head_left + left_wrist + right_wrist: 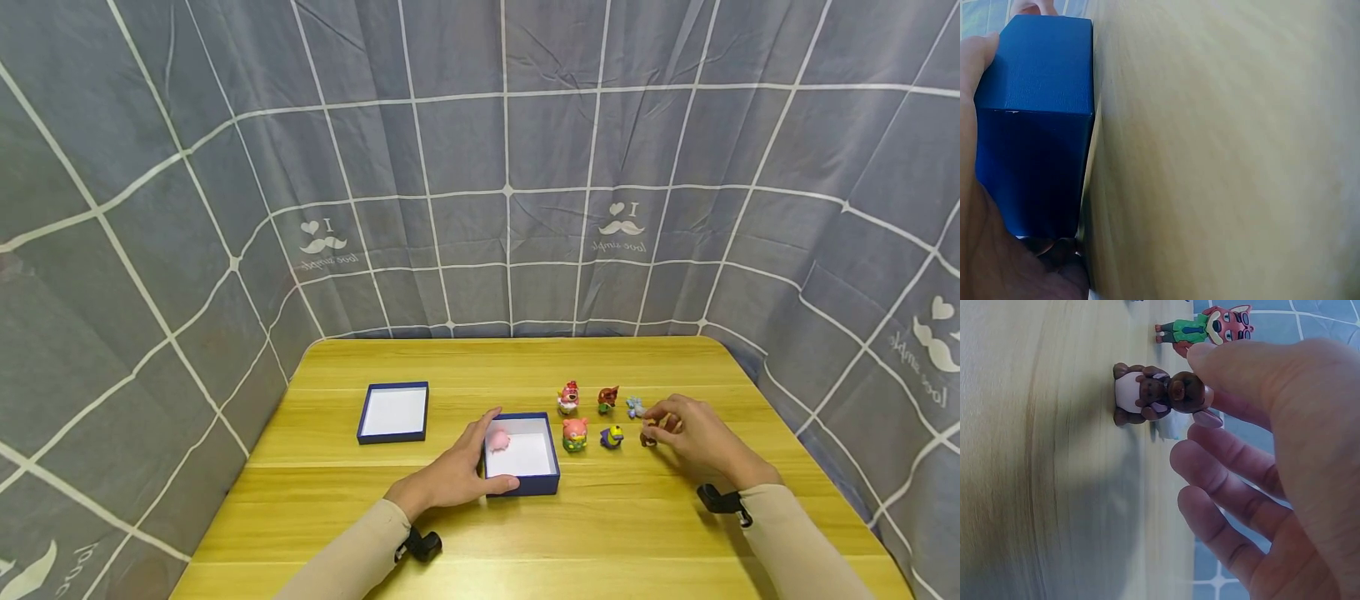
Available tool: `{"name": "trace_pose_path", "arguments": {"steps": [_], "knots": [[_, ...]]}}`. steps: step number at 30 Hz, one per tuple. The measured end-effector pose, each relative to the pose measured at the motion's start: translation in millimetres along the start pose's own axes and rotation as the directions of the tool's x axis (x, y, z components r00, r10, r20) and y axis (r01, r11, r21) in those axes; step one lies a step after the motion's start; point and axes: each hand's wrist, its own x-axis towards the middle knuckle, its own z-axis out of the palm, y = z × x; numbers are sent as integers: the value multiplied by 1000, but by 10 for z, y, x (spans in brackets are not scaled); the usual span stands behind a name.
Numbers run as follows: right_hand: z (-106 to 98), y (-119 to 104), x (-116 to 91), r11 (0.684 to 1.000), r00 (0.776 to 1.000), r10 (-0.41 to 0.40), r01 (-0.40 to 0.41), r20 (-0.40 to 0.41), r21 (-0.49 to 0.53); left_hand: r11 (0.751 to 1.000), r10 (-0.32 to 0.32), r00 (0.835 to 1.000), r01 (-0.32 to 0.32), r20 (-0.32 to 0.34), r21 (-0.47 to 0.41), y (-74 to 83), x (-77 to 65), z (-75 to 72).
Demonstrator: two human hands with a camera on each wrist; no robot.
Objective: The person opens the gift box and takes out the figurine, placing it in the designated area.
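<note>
My left hand [457,468] grips the left side of an open blue box [542,483] with a white inside, thumb on the near wall and fingers along the far left corner. A small pink toy figurine [498,441] lies inside the box, at its left. At the right of the group of toys, my right hand [693,433] pinches a brown toy figurine [1132,394] by the head between thumb and forefinger. This figurine has big ears and a pale belly, stands upright at the tabletop, and is partly covered by fingers in the head view. The other fingers spread loosely beside it.
Left of the box lies a shallow blue lid [393,412], white side up. Between box and right hand stand a red-and-white figurine [568,398], a fox figurine [607,400], a pink-headed figurine [574,434], a purple-and-yellow figurine [611,437] and a pale blue figurine [634,407].
</note>
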Motion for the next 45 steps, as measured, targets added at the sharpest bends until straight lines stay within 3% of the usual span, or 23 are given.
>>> {"name": "trace_pose_path", "arguments": {"steps": [9, 25, 33, 38, 45], "knots": [[-24, -24, 10, 1000, 1000, 4, -4, -13, -26, 1000, 8, 1000, -8, -1, 1, -17, 2, 13], [-50, -147, 32, 994, 990, -88, 80, -110, -77, 1000, -8, 1000, 8, 5, 6, -1, 20, 7], [-43, -289, 50, 983, 970, -165, 148, -179, -104, 1000, -8, 1000, 8, 7, 7, 3, 19, 8], [-38, -385, 52, 977, 962, -202, 185, -183, -109, 1000, -10, 1000, 10, 8, 10, 6, 19, 7], [-24, -533, 70, 950, 929, -298, 267, -218, -159, 1000, -11, 1000, 11, 1, 14, 14, 22, 3]]}}
